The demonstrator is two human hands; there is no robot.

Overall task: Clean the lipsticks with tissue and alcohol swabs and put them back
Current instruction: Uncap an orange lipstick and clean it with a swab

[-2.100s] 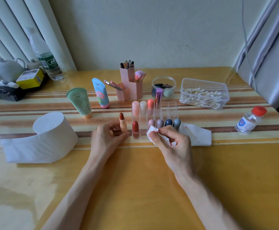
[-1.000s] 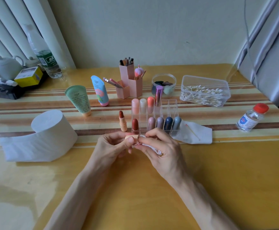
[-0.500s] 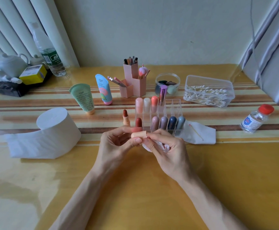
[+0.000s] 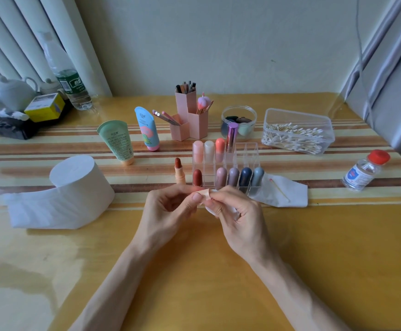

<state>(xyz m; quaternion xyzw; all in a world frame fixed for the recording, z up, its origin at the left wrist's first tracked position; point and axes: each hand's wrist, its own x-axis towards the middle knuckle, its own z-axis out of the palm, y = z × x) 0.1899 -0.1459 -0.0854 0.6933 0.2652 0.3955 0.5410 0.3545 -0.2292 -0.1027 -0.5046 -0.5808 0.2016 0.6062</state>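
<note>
My left hand (image 4: 168, 211) pinches a peach lipstick cap (image 4: 203, 193) just in front of the clear lipstick organizer (image 4: 247, 151). My right hand (image 4: 236, 216) holds a crumpled white tissue (image 4: 210, 207) against the cap. The uncapped lipstick (image 4: 179, 172), peach tube with a dark red bullet, stands upright on the table left of the organizer. Several capped lipsticks fill the organizer's slots. A used tissue (image 4: 283, 193) with a cotton swab (image 4: 279, 189) lies to the right. The alcohol bottle (image 4: 364, 172) with a red cap stands far right.
A toilet paper roll (image 4: 75, 185) sits at the left. Behind are two cream tubes (image 4: 119, 142), pink brush holders (image 4: 190, 118), a round jar (image 4: 239, 120) and a clear box of cotton swabs (image 4: 297, 131). A water bottle (image 4: 68, 80), teapot and yellow box stand back left.
My left hand let go of the uncapped lipstick, which stays standing, and took the cap. Both hands came together in front of the organizer, the tissue rubbing the cap.
</note>
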